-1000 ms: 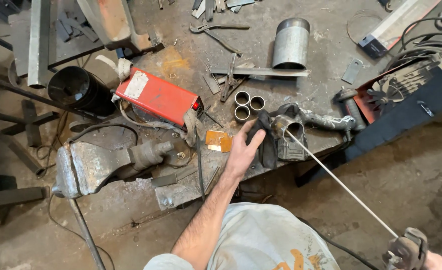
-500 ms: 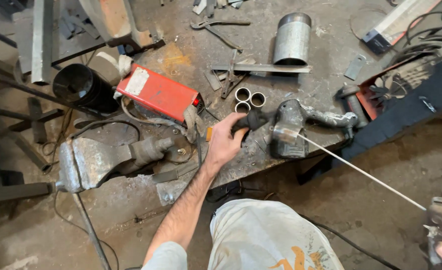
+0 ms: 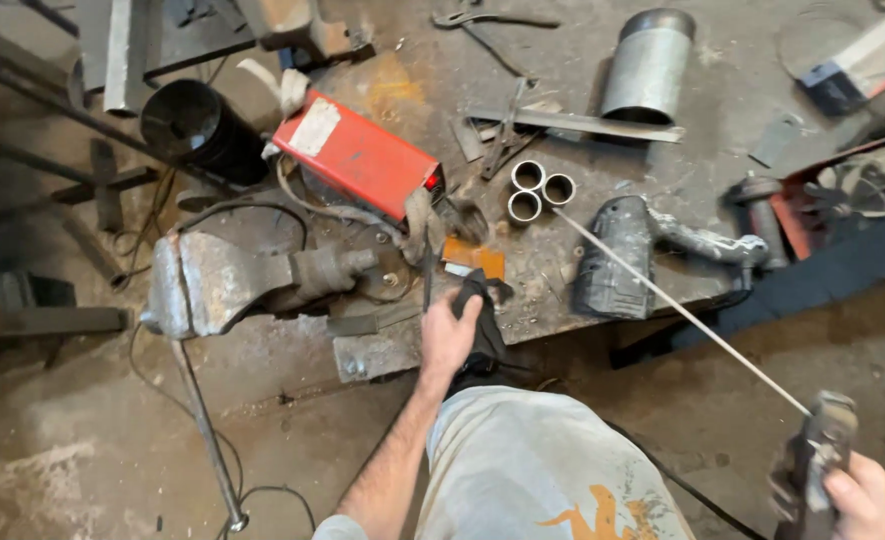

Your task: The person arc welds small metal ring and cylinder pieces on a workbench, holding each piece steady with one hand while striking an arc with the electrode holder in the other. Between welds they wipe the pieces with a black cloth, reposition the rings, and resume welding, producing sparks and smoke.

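Hands: left hand [image 3: 449, 335] closed around dark glove [image 3: 483, 325] at bench edge [image 3: 382, 352] | right hand [image 3: 855, 497] clamps electrode holder [image 3: 812, 462], welding rod [image 3: 677, 308] tip touching three short tubes [image 3: 536, 190] | progress: tubes grouped, no arc, no weld visible.

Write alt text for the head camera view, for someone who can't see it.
Looking down at a cluttered metal workbench, the person's left hand grips a dark glove at the bench edge, while the right hand holds an electrode holder with a long welding rod. Nearby sit a red welder box, a vise and an angle grinder.
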